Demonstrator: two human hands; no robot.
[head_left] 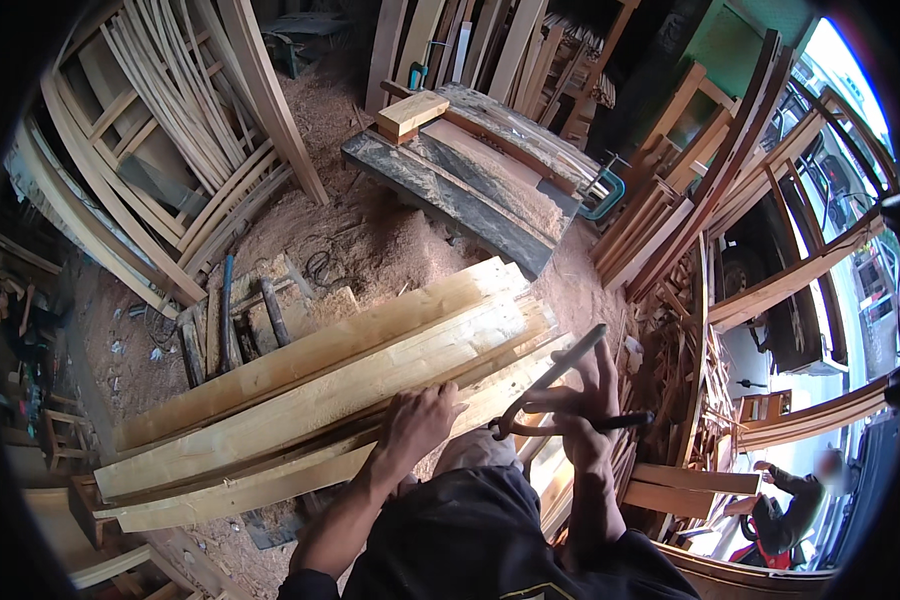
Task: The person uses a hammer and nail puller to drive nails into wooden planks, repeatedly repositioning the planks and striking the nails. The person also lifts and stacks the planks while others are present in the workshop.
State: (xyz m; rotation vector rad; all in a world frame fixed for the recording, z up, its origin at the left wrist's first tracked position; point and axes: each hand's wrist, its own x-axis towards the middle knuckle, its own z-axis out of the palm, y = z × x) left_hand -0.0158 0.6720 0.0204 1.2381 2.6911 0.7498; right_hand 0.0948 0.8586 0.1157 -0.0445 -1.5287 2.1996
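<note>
Several long pale planks lie stacked in front of me, slanting up from left to right. My left hand rests on the near planks, its fingers curled over an edge. To its right, my right hand holds dark metal pincers by their spread handles. One handle points up and away, the other out to the right. The pincers' head is close to the near planks' edge, just above my lap. Some of my right fingers stretch along the handles; what the jaws touch, if anything, I cannot make out.
Beyond the planks stands a dusty machine table with a wood block on it. A blue clamp hangs at its right end. Sawdust covers the floor. Timber frames lean at left; a person sits at lower right.
</note>
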